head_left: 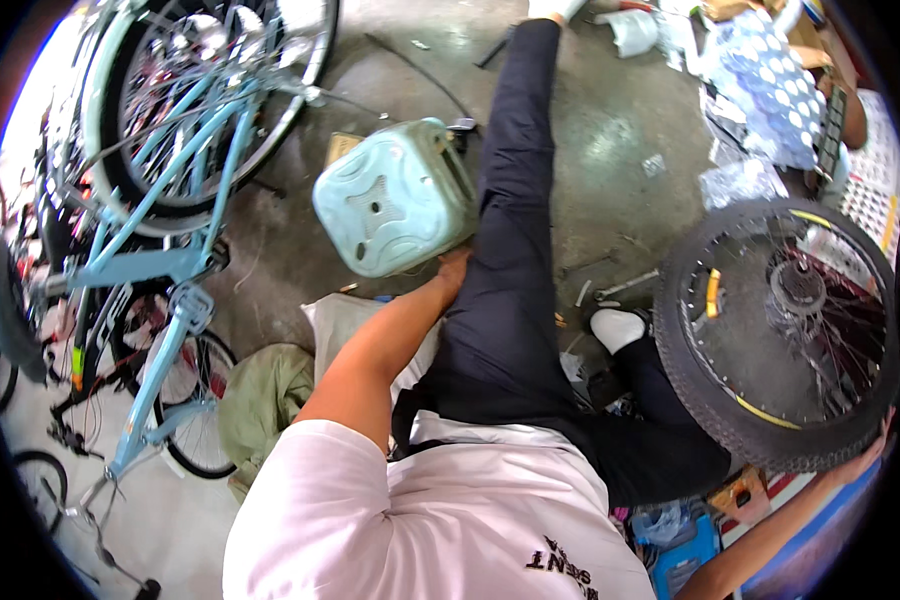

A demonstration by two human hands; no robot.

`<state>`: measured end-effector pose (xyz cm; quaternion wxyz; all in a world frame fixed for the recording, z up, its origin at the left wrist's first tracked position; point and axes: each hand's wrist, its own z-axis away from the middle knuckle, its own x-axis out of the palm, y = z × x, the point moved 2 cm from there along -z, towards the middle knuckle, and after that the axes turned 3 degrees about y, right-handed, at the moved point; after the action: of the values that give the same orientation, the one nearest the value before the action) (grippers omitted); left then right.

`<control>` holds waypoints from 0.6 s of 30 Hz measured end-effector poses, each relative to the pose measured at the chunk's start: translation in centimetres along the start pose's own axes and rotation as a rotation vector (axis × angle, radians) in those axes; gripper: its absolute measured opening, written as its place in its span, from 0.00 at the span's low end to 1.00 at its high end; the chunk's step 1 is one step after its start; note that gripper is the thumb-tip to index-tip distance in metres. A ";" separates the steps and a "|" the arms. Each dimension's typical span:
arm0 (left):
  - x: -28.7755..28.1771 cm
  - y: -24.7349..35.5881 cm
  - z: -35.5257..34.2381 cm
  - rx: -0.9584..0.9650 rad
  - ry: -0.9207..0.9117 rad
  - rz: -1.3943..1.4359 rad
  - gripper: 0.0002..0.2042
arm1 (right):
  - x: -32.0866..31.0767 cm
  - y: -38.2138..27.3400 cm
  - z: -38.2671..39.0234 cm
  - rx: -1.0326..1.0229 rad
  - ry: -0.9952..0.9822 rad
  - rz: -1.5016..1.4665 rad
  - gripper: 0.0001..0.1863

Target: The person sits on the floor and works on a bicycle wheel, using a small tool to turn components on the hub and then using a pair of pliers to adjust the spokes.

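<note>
Right grip (868, 450) holds the wheel (798, 290) by its near edge, beside the bent leg (665, 428), I think so it won't tip. Left grip (454, 270) is by the stool (395, 205); I can't tell if it holds on.

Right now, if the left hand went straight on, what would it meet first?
Probably the blue stool, just past the left hand, though depth is unclear and the trouser leg runs close.

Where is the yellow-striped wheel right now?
In the head view, the wheel is on the right, beside the bent leg, with clear plastic at its upper left and the right hand at its lower right edge.
</note>
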<state>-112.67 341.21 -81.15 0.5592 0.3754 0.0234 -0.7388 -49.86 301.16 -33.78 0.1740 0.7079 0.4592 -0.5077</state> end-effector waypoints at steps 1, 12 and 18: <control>0.7 0.5 -1.1 -0.015 -0.016 -0.043 0.25 | 1.3 -2.5 -0.3 0.101 0.059 -0.080 0.23; 1.9 2.1 -7.7 -0.061 -0.065 -0.306 0.23 | 3.3 -8.6 -2.1 0.111 0.193 -0.191 0.21; 0.8 2.8 -9.4 -0.053 -0.100 -0.368 0.22 | 4.0 -11.2 -1.5 0.287 0.361 -0.458 0.18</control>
<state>-105.40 343.73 -87.29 0.4250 0.3127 0.0833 -0.8454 -57.99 309.92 -34.24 -0.1306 0.6820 0.5540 -0.4593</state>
